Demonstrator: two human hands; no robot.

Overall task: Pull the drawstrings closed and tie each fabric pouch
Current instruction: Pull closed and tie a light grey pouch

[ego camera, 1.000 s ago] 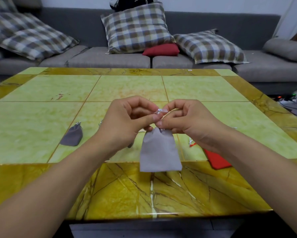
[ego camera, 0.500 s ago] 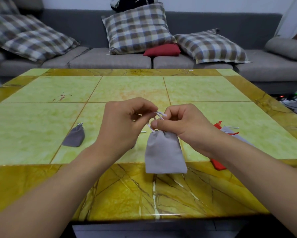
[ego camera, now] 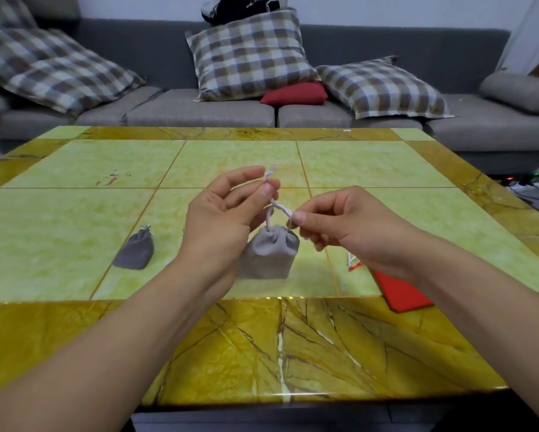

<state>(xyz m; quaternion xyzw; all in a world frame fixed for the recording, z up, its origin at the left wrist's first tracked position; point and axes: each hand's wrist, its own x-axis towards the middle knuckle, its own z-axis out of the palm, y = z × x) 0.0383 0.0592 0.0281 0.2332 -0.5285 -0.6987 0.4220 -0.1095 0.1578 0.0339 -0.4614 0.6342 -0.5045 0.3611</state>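
ok so my left hand and right hand each pinch a drawstring, crossed right above the cinched grey pouch hanging between them.

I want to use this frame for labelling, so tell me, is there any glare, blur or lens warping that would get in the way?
Head view: wide-angle warping bows the table edges and sofa; a glossy reflection streaks the table's near border; the left hand, right hand and grey pouch look slightly soft, though the drawstrings stay readable.
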